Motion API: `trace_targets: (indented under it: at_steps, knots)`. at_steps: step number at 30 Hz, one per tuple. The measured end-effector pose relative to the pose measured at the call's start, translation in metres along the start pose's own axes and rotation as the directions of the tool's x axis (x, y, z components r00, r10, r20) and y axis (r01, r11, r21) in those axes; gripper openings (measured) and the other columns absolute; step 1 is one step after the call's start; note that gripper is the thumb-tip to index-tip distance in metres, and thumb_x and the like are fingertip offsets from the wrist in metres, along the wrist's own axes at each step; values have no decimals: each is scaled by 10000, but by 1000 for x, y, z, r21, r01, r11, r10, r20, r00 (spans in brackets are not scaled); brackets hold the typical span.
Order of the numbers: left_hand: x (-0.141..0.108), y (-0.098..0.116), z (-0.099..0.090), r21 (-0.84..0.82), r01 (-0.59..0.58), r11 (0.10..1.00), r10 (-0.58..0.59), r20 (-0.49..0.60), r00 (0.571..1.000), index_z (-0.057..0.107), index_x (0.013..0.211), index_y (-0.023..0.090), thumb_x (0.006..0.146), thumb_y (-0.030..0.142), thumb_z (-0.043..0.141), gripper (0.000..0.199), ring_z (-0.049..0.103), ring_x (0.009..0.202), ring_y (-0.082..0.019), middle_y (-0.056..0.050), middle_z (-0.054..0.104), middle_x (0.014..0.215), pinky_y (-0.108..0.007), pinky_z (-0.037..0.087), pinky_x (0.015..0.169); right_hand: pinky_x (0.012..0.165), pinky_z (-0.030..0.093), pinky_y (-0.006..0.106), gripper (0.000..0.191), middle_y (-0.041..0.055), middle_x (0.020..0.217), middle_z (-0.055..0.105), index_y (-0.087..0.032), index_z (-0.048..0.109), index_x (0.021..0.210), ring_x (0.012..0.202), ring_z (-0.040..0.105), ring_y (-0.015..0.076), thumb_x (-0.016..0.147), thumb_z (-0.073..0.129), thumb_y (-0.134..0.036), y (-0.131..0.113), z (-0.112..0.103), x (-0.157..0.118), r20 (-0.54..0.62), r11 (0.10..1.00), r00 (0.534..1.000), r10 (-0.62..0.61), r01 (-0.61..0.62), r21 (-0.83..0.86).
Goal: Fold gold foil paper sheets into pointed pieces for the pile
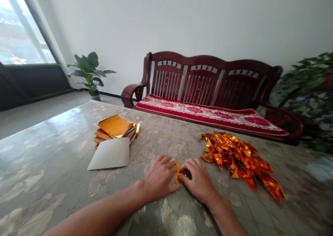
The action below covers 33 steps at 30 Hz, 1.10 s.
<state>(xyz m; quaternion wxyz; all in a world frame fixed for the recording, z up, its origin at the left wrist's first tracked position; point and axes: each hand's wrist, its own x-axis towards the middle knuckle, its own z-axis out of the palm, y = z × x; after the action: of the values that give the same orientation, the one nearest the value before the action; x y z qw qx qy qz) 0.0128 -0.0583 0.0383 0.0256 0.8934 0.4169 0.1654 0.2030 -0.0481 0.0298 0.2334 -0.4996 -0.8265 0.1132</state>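
A small piece of gold foil paper (178,172), partly folded, lies on the table between my two hands, mostly covered by them. My left hand (161,176) rests over its left side, fingers close together, with the thumb at the near edge. On the other side, my right hand (198,178) pinches the paper between curled fingers and thumb. To the left sits a stack of gold foil sheets (116,125), with one sheet pale side up (110,155) leaning out in front. Over on the right is a heap of folded shiny orange-gold foil pieces (240,156) with pointed ends.
Both forearms lie across the table (65,180), which has a glossy floral cover. Beyond its far edge stands a dark red wooden bench (200,80) with a red patterned cushion (203,112). Potted plants (90,69) flank the bench, and a window (26,28) is at left.
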Motion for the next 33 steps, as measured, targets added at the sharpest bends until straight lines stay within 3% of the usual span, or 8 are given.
trace_targets:
  at_steps: [3, 9, 14, 20, 24, 28, 30, 33]
  knots:
    - [-3, 7, 4, 44, 47, 998, -48, 21, 999, 650, 1032, 216, 840, 494, 647, 338, 528, 1081, -269, -54, 645, 1076, -407, 408, 906, 826, 406, 331, 67, 1, 925, 648, -248, 668, 848, 923, 540, 195, 822, 677, -187, 0, -1, -2, -15, 997, 997, -78, 78, 26]
    - [-4, 2, 3, 108, 87, 990, -89, 14, 996, 653, 1071, 266, 915, 416, 584, 227, 474, 1132, -266, -49, 597, 1152, -414, 408, 918, 847, 401, 359, 128, 17, 924, 679, -232, 694, 863, 932, 530, 207, 885, 604, -143, -2, 1, -6, -58, 977, 976, -211, 209, -34]
    - [-5, -4, 0, 119, 115, 986, -111, -40, 993, 618, 1148, 289, 965, 282, 509, 214, 473, 1139, -242, -49, 556, 1250, -393, 418, 930, 840, 398, 369, 149, 26, 926, 689, -243, 702, 922, 936, 542, 216, 921, 563, -189, -6, 0, -7, -46, 974, 975, -219, 216, -70]
    - [-8, -4, 2, 111, 53, 992, -55, 20, 998, 601, 1113, 231, 959, 225, 512, 178, 556, 972, -222, -55, 624, 1094, -366, 462, 851, 868, 390, 367, 204, 36, 934, 692, -245, 704, 949, 942, 568, 208, 948, 508, -189, -5, -4, -7, -18, 970, 971, -238, 236, -65]
    - [-6, -10, 6, 3, 139, 990, -138, -63, 988, 566, 1190, 279, 966, 242, 508, 235, 576, 984, -198, -28, 617, 1110, -333, 459, 862, 885, 388, 360, 218, 35, 946, 700, -253, 710, 966, 925, 582, 202, 948, 503, -187, -2, -5, -7, -20, 967, 968, -250, 249, -42]
    - [-3, -18, 9, -103, 261, 960, -271, -102, 957, 589, 1119, 239, 937, 267, 558, 186, 586, 971, -182, -25, 606, 1065, -288, 458, 849, 865, 385, 349, 229, 26, 950, 705, -263, 713, 972, 914, 588, 200, 937, 507, -169, -1, -4, -6, -17, 970, 971, -239, 238, -45]
    - [-3, -20, 10, -94, 256, 962, -263, -68, 962, 625, 997, 224, 946, 272, 545, 106, 591, 917, -170, -16, 616, 994, -265, 456, 800, 857, 381, 346, 239, 24, 950, 707, -258, 710, 971, 906, 590, 197, 937, 498, -154, 0, -3, -6, -12, 971, 972, -236, 235, -49]
    - [-3, -20, 12, -30, 193, 981, -193, -10, 981, 650, 834, 218, 978, 280, 489, 224, 582, 828, -161, -7, 623, 866, -251, 437, 725, 847, 377, 339, 253, 23, 950, 710, -248, 705, 974, 898, 594, 190, 939, 481, -134, 0, -2, -6, -11, 971, 972, -235, 234, -55]
